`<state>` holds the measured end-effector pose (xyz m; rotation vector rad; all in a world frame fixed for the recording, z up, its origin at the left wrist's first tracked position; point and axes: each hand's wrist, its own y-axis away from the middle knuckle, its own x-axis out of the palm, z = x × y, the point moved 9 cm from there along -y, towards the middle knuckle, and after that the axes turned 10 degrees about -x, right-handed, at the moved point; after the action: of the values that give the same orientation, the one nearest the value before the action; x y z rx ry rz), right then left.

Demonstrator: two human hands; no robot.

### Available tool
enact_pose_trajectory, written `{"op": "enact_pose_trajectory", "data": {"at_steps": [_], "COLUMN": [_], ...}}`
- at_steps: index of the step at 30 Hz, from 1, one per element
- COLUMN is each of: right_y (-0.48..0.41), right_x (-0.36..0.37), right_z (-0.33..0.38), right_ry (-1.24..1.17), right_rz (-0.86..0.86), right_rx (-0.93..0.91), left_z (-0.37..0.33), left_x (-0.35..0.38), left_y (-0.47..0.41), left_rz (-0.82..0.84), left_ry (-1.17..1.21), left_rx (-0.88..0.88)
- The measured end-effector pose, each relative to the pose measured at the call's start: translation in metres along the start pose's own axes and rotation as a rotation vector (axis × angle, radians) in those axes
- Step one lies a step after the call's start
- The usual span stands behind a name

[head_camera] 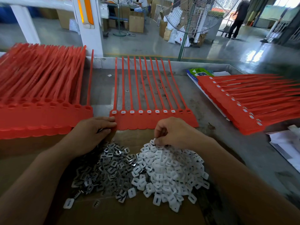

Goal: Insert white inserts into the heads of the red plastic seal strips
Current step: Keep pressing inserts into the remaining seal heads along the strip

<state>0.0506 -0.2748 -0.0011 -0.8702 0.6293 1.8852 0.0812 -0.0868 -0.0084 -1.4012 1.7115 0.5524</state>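
Observation:
A row of joined red seal strips (155, 120) lies flat in the middle of the table, tails pointing away. Most of its heads hold white inserts; the two rightmost heads (185, 111) look dark. My left hand (95, 132) rests with curled fingers on the row's near left corner. My right hand (172, 132) hovers over the pile of white inserts (168, 169) and pinches a white insert (155, 140) at its fingertips.
A pile of metal clips (107, 169) lies left of the white pile on brown cardboard (24, 159). A thick stack of red strips (40, 98) sits at left, another fitted stack (246, 101) at right. Papers (287, 143) lie far right.

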Motion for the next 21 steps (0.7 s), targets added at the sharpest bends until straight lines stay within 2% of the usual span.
{"op": "enact_pose_trajectory", "data": {"at_steps": [9,16,21], "right_y": [0.003,0.001,-0.006], "right_x": [-0.032,-0.079,-0.093], "right_z": [-0.010,-0.064,-0.089], "right_ry": [-0.037,-0.003,0.002], "right_rz": [-0.179,-0.432,-0.541], "right_rx": [-0.017,0.130,0.211], "left_z": [-0.002,0.000,0.000], "left_x": [0.001,0.001,0.001], "left_y": [0.000,0.000,-0.002], "left_rz": [0.002,0.011,0.006], "left_ry": [-0.001,0.009,0.003], "left_rx": [0.009,-0.008,-0.001]}}
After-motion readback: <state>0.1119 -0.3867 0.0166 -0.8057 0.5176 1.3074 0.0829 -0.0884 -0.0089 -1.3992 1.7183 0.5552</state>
